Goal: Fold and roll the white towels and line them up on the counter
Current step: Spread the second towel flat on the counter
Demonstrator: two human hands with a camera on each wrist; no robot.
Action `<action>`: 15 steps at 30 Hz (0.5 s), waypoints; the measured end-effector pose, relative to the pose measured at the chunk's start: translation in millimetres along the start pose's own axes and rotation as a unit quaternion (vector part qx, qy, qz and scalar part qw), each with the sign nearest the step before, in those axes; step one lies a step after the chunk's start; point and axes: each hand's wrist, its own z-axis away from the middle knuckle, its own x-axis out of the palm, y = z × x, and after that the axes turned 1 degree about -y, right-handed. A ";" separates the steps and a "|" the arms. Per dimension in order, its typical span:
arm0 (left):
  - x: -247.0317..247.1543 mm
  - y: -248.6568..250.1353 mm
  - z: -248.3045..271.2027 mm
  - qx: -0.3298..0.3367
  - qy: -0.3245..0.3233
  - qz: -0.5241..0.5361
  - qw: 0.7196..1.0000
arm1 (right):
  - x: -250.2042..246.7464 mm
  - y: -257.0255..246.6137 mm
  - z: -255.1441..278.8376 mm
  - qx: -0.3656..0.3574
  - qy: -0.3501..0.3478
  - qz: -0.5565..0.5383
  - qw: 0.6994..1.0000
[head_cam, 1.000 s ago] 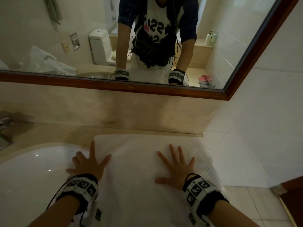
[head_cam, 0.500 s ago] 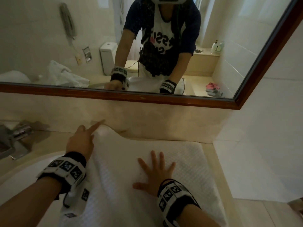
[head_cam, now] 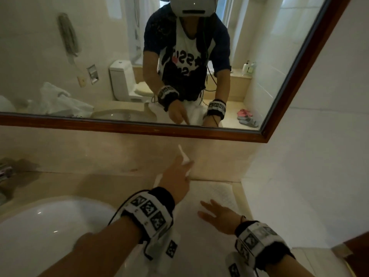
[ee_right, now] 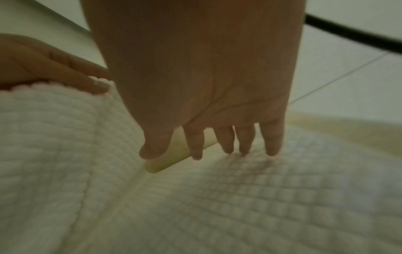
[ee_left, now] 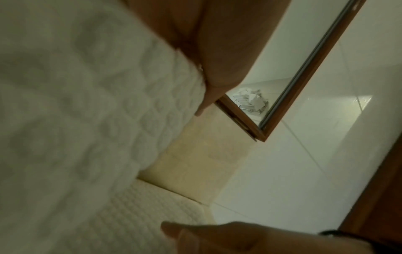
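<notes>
A white waffle-weave towel (head_cam: 217,193) lies flat on the beige counter (head_cam: 111,184), right of the sink. My left hand (head_cam: 184,166) pinches the towel's far left corner and holds it lifted above the towel, close to the backsplash. The raised flap fills the left wrist view (ee_left: 76,120). My right hand (head_cam: 216,213) lies flat on the near part of the towel with its fingers spread. The right wrist view shows those fingers (ee_right: 224,139) pressing the towel (ee_right: 239,197), with the left hand (ee_right: 65,70) gripping the folded-up edge beside them.
A white sink basin (head_cam: 40,232) takes up the counter's left part, with a metal faucet (head_cam: 5,172) at the far left. A wood-framed mirror (head_cam: 139,130) runs above the backsplash. A white tiled wall (head_cam: 309,176) bounds the counter on the right.
My left hand took the towel's far left corner, lifted it and carried it right over the towel. The right hand stays flat on the towel.
</notes>
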 end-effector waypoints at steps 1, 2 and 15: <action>10.6 10.9 -7.2 0.003 -0.015 0.010 1.000 | -0.5 13.0 1.9 -0.003 -0.011 0.011 1.000; 23.9 19.1 -14.2 0.007 -0.048 0.038 0.998 | 1.1 24.4 3.4 -0.015 -0.024 0.025 0.999; 63.8 -52.8 -21.1 -0.071 -0.052 0.081 0.993 | -4.9 40.6 -12.8 0.025 0.175 -0.174 0.969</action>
